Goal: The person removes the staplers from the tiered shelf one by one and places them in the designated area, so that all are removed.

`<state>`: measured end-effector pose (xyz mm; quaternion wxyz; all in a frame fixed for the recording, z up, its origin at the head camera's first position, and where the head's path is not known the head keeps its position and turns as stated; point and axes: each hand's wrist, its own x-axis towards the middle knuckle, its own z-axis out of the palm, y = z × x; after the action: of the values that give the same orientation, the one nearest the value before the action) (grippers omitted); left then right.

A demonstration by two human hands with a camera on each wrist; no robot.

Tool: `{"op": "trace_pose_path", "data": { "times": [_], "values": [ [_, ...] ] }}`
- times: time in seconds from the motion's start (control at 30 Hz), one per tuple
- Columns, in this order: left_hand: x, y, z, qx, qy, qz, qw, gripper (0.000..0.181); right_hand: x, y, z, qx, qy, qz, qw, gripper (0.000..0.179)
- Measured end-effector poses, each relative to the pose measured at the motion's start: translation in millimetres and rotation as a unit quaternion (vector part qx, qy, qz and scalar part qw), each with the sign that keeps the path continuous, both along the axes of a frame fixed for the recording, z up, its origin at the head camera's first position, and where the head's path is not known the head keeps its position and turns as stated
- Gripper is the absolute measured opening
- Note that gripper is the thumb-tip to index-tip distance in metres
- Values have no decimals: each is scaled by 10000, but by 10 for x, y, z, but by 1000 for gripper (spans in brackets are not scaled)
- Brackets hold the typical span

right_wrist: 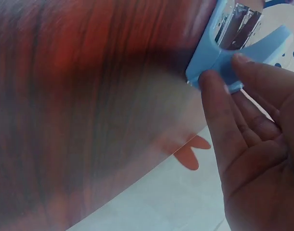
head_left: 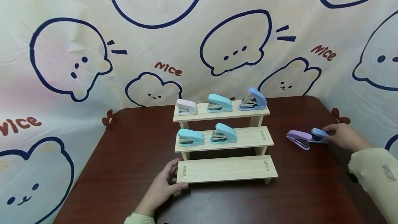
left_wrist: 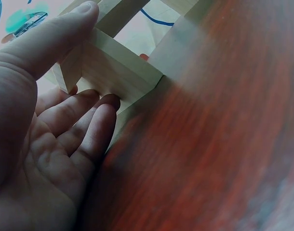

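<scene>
My left hand (head_left: 163, 182) holds the left end of a three-tier wooden display stand (head_left: 227, 170), thumb along the front edge of the lowest step. In the left wrist view the fingertips (left_wrist: 106, 108) rest against the stand's side support. Over at the right of the table, my right hand (head_left: 346, 137) pinches the rear end of a blue stapler (head_left: 319, 135). The right wrist view shows thumb and forefinger on that blue stapler (right_wrist: 224, 65), whose top arm is tilted up. A purple stapler (head_left: 299, 138) lies just left of it, overlapping it in the head view.
On the top tier stand a pale pink-and-white stapler (head_left: 186, 107), a turquoise stapler (head_left: 219, 103) and a blue stapler (head_left: 253, 100). The middle tier bears two turquoise staplers, left (head_left: 190, 137) and right (head_left: 223, 134). A printed cloth (head_left: 186, 44) hangs around the dark wooden table (head_left: 140, 137).
</scene>
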<state>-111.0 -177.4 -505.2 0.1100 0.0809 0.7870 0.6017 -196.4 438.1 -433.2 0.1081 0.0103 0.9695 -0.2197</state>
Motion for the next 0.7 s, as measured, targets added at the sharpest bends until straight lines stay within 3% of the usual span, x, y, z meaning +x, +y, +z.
{"op": "trace_pose_path", "data": {
  "times": [0.4, 0.7],
  "values": [
    [9, -4, -19, 58, 54, -26, 10000, 90, 160, 135, -44, 126, 411, 64, 9991, 35],
    [18, -2, -19, 69, 91, -38, 9999, 90, 283, 41, 45, 270, 643, -345, 9970, 42]
  ]
}}
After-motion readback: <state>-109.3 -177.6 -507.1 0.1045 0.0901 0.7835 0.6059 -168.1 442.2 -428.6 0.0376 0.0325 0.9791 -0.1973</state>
